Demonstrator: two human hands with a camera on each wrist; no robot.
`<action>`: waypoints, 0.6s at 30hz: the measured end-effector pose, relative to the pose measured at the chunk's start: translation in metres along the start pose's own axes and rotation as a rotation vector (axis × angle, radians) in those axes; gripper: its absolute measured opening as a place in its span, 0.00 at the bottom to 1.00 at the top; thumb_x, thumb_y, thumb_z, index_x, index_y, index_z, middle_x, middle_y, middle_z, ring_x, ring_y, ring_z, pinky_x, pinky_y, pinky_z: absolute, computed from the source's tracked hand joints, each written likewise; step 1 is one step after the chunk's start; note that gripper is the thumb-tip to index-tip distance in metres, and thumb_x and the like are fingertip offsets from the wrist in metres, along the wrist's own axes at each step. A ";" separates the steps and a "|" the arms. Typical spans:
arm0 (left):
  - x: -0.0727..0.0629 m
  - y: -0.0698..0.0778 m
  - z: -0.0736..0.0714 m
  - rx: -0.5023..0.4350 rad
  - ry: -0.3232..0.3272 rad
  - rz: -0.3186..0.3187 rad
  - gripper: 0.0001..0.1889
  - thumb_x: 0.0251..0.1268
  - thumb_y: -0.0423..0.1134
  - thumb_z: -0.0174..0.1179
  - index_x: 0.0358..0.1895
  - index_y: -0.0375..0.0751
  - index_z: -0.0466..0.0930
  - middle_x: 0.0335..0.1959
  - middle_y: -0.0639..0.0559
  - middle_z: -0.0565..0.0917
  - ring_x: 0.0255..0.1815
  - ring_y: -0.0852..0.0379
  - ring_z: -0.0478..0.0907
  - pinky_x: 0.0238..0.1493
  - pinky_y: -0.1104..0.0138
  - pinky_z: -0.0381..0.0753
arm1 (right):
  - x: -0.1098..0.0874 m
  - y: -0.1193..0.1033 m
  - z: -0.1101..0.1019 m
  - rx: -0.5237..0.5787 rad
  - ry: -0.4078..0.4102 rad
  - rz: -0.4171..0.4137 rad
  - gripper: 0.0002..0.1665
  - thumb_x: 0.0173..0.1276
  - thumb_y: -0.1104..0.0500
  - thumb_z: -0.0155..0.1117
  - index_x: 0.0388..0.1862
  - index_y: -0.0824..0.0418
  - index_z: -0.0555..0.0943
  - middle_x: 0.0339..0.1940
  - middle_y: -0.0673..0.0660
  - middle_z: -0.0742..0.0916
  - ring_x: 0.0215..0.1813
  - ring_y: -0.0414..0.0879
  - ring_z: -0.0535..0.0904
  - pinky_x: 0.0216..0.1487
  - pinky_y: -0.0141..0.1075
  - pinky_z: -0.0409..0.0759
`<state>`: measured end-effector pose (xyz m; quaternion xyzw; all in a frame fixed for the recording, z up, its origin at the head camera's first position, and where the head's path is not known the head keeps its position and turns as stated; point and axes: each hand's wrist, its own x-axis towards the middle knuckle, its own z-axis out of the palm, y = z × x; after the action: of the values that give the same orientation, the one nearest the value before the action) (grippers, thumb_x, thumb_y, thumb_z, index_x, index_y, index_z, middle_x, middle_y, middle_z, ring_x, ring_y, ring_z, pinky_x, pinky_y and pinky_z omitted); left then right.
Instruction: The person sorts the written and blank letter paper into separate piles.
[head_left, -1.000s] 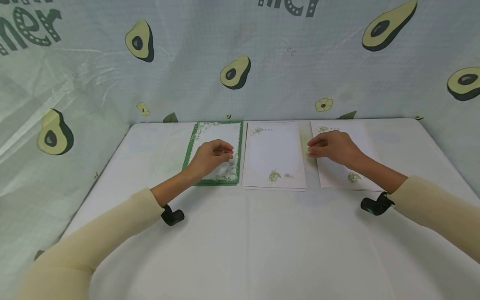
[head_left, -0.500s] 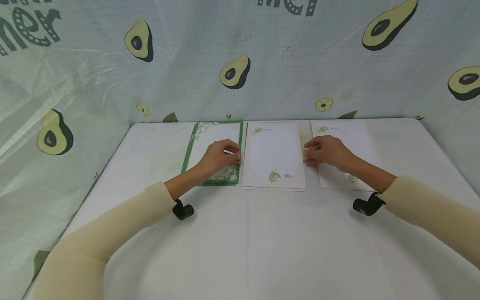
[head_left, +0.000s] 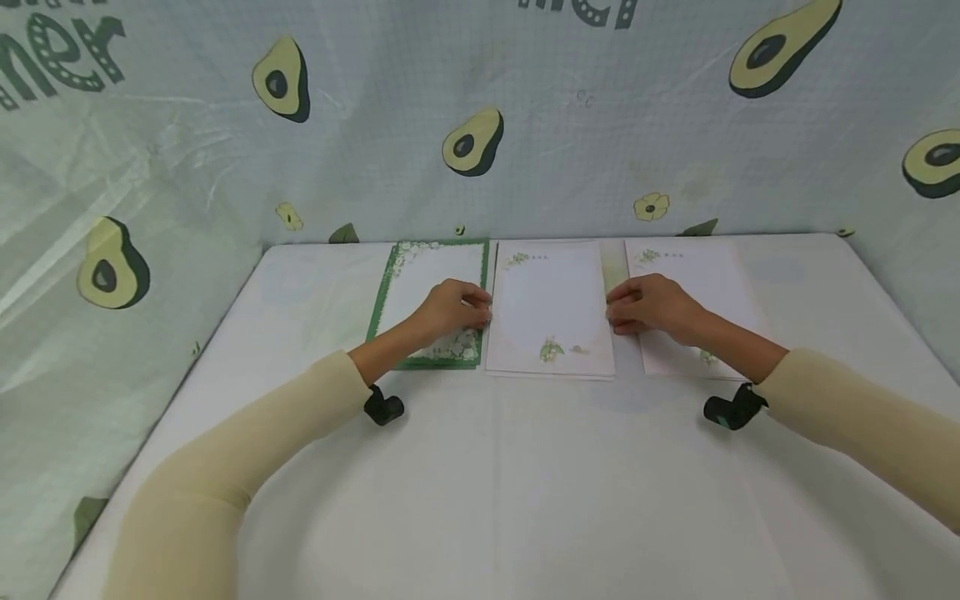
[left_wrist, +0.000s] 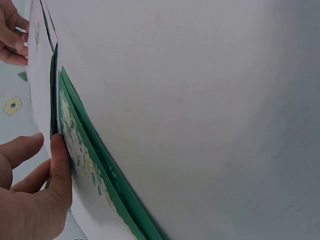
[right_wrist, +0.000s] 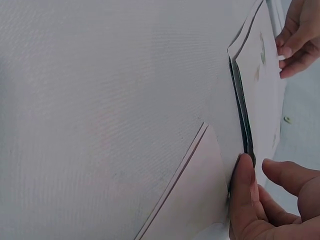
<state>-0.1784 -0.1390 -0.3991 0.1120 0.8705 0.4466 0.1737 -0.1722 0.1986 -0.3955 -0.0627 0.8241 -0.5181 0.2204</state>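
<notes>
A stack of white paper sheets (head_left: 551,308) with green floral prints lies in the middle of the far table side. My left hand (head_left: 450,310) reaches over a green-bordered stack of sheets (head_left: 435,362), its fingertips at the middle stack's left edge. At that stack's right edge are the fingertips of my right hand (head_left: 651,307). Both wrist views show a gap between thumb and finger on the left hand (left_wrist: 37,185) and right hand (right_wrist: 270,200). The right forearm partly covers a third floral sheet stack (head_left: 697,271).
The table (head_left: 525,483) has a white cover. Behind it hangs a pale curtain (head_left: 375,158) printed with avocados, which also runs along the left side. A small black camera (head_left: 384,407) sits at the left wrist, another camera (head_left: 731,410) at the right.
My left hand has moved right across the green-bordered stack to the middle stack's edge. My right hand has shifted slightly left and toward me, to the opposite edge. The stacks look unmoved.
</notes>
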 end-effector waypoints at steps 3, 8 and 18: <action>0.003 -0.001 0.000 0.014 -0.006 -0.016 0.18 0.74 0.32 0.62 0.63 0.30 0.78 0.53 0.38 0.82 0.50 0.47 0.87 0.51 0.65 0.87 | 0.000 0.000 0.002 0.011 -0.013 -0.008 0.27 0.75 0.67 0.62 0.66 0.79 0.69 0.49 0.63 0.83 0.40 0.39 0.87 0.49 0.34 0.89; 0.001 0.002 -0.003 0.053 -0.017 -0.019 0.17 0.75 0.33 0.61 0.61 0.29 0.79 0.50 0.39 0.83 0.46 0.47 0.87 0.47 0.65 0.88 | -0.003 -0.001 0.003 -0.015 -0.008 -0.012 0.27 0.75 0.66 0.62 0.67 0.78 0.69 0.50 0.64 0.82 0.42 0.40 0.86 0.50 0.34 0.88; -0.001 0.006 0.000 0.045 0.001 0.001 0.16 0.74 0.32 0.61 0.60 0.28 0.80 0.48 0.38 0.84 0.45 0.46 0.87 0.47 0.64 0.88 | -0.001 0.004 0.001 -0.025 0.004 -0.007 0.27 0.75 0.64 0.63 0.67 0.77 0.70 0.52 0.65 0.82 0.43 0.39 0.85 0.50 0.33 0.88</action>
<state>-0.1774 -0.1354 -0.3939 0.1161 0.8804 0.4270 0.1707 -0.1706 0.2002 -0.3989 -0.0674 0.8308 -0.5086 0.2159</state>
